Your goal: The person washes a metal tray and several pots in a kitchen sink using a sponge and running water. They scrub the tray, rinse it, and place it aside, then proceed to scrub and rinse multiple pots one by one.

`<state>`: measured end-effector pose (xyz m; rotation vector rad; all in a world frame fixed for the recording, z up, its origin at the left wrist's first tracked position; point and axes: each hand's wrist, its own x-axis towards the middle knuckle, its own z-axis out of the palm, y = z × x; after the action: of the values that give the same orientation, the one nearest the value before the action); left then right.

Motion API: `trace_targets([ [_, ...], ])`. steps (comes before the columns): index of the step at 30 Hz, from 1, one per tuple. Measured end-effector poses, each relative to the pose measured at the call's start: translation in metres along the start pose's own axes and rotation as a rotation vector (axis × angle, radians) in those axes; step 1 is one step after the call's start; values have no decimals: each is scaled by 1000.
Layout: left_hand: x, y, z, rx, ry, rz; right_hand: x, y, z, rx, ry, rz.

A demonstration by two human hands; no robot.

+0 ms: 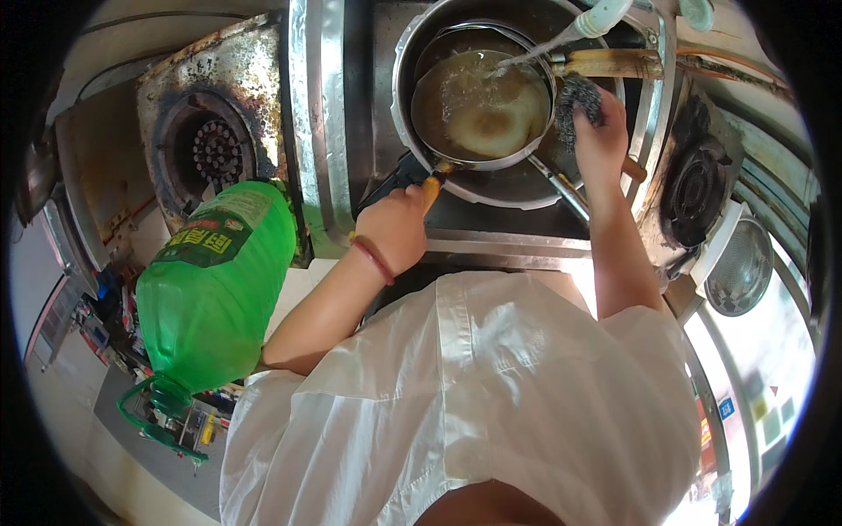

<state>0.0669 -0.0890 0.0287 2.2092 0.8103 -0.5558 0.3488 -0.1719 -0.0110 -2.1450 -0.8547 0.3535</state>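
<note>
My left hand (393,222) is closed around a yellow wooden handle (431,191) at the near rim of a round metal pan (421,125). Murky water fills this pan, which sits inside a large metal pot (402,72) in the sink. Close by my left hand, the pot's black handle (393,181) sticks out. In my right hand (604,135) is a steel wool scrubber (566,125), held beside the pan's right rim. Above it lies another wooden handle (612,64). Water streams from a pale spout (602,18) into the pan.
The metal sink rim (325,118) surrounds the pots. A sooty stove burner (210,148) is on the left, another burner (696,181) on the right. A large green plastic bottle (210,296) is beside my left arm. A strainer (740,266) hangs at the right.
</note>
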Motion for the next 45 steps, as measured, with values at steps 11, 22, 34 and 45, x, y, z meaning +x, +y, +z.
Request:
trace_targets([
  [11,4,1,-26,-1317,-468,-332,9,14,-9,542,-42,185],
  [22,-11,11,-2,-1307,-306,-351,72,-60,69,346,-499,-296],
  [34,-37,8,35,-744,-8,-207,48,-62,68,143,-564,-171],
  [45,-40,-21,34,-643,144,-84,37,-47,75,1005,-407,619],
])
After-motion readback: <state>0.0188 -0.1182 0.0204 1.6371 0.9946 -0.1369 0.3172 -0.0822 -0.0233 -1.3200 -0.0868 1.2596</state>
